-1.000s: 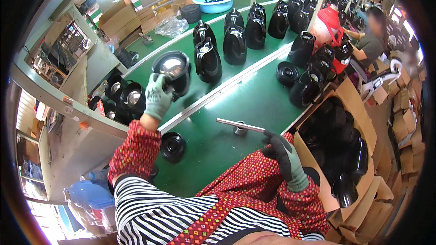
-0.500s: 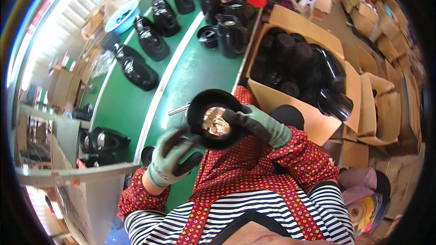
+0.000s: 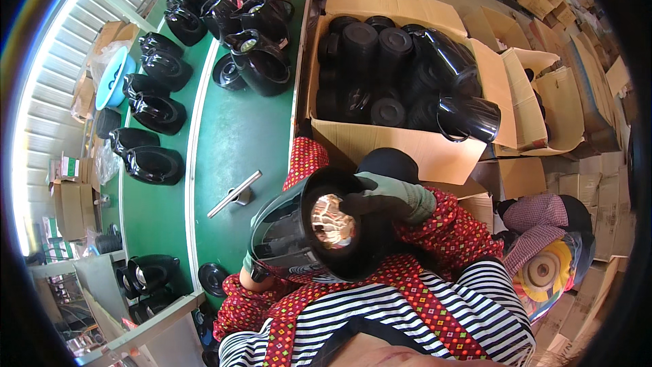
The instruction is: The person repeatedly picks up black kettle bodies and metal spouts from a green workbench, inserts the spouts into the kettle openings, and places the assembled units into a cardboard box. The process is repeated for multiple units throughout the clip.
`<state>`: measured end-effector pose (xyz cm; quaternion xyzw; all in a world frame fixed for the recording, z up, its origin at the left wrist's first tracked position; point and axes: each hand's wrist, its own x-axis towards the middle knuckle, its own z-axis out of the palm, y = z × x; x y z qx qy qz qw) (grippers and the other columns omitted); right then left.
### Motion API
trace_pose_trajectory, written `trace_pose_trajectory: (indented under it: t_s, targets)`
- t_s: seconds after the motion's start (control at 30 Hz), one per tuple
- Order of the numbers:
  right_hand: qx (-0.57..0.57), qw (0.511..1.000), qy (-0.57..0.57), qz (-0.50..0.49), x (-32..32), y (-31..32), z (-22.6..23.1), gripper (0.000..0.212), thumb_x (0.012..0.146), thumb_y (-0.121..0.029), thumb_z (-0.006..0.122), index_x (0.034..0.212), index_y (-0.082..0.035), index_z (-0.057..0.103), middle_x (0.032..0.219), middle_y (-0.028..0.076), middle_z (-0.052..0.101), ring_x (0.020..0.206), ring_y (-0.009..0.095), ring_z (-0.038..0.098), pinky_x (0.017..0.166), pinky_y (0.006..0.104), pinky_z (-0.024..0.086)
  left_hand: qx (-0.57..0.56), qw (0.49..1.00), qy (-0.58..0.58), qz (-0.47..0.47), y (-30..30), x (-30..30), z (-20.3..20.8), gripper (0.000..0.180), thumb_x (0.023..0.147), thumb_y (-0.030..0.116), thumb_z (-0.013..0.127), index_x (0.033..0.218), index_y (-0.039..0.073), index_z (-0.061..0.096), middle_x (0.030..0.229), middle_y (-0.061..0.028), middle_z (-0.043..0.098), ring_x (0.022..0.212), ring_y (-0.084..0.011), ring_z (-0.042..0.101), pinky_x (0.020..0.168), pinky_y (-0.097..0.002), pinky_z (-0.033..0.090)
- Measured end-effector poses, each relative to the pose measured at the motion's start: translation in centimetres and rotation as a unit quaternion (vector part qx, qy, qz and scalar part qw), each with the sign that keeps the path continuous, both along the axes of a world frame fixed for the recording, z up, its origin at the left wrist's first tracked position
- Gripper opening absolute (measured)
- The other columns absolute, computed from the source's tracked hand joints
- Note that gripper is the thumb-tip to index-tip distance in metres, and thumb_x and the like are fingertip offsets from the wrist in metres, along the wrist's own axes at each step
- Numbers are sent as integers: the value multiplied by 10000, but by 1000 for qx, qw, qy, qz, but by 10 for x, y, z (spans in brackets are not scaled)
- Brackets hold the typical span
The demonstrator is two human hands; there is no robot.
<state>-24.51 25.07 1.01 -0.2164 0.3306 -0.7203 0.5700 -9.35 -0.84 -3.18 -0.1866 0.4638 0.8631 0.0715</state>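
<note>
A glossy black thermos jug (image 3: 288, 231) is tilted over my lap, its wide mouth facing up and right, with a mirror-bright round (image 3: 333, 221) showing inside. My right hand (image 3: 390, 197), in a grey-green glove with dark fingers, is closed on the rim, fingertips reaching into the mouth. Mostly hidden by the jug, my left hand (image 3: 248, 259) holds it from the left side; its fingers barely show. Just beyond the jug, a metal T-shaped tool (image 3: 234, 195) rests on the green bench.
Several black jugs (image 3: 156, 165) stand along the green bench (image 3: 227, 136), more at its far end. At right an open carton (image 3: 407, 143) is packed with black jugs. A light blue basin (image 3: 115, 78) sits at far left. A metal frame (image 3: 146, 329) borders the near left.
My left hand was open beside the jug and is now against it. The jug has tipped, so its side shows. The metal tool, earlier mostly hidden, is now in full view.
</note>
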Motion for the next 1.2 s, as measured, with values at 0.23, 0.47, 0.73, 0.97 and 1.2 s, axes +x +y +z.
trace_pose_trajectory:
  t_s: [0.23,0.47,0.73,0.97,1.2]
  targets:
    - [412,752,479,-189,-174,11,-148,915,875,-714,704,1584,-174,493,1399,198,660,1262,334,652,1109,438,502,-4,999,-34,24,-10,-29,-19,969,810,330,915,1564,-10,410,1555,-198,524,1391,-268,538,1154,-396,450]
    - [685,507,512,105,-236,45,-262,1275,687,-681,879,1696,-420,144,1764,240,49,1560,589,139,1230,694,255,-9,998,-46,40,-25,-47,-30,924,806,329,917,1524,-16,450,1533,-200,544,1354,-269,567,1127,-396,473]
    - [644,511,566,-57,-229,45,-222,1038,840,-587,790,1691,-357,243,1685,278,262,1416,497,443,1161,593,413,-25,997,-20,68,-30,-43,-36,872,802,328,919,1479,-23,496,1508,-202,567,1312,-270,601,1096,-395,500]
    - [109,837,456,-283,-112,20,-54,1005,961,-657,602,1637,37,332,1672,216,365,1564,365,327,1287,431,223,-54,996,58,28,-13,-52,-42,828,798,327,922,1439,-29,537,1486,-204,587,1276,-271,630,1068,-395,523]
    - [100,800,535,-253,-10,-8,28,1074,914,-740,637,1614,36,391,1647,268,357,1507,394,388,1231,482,313,-244,960,141,-6,-13,-5,-18,785,794,326,924,1399,-35,577,1464,-206,607,1239,-272,659,1041,-394,547]
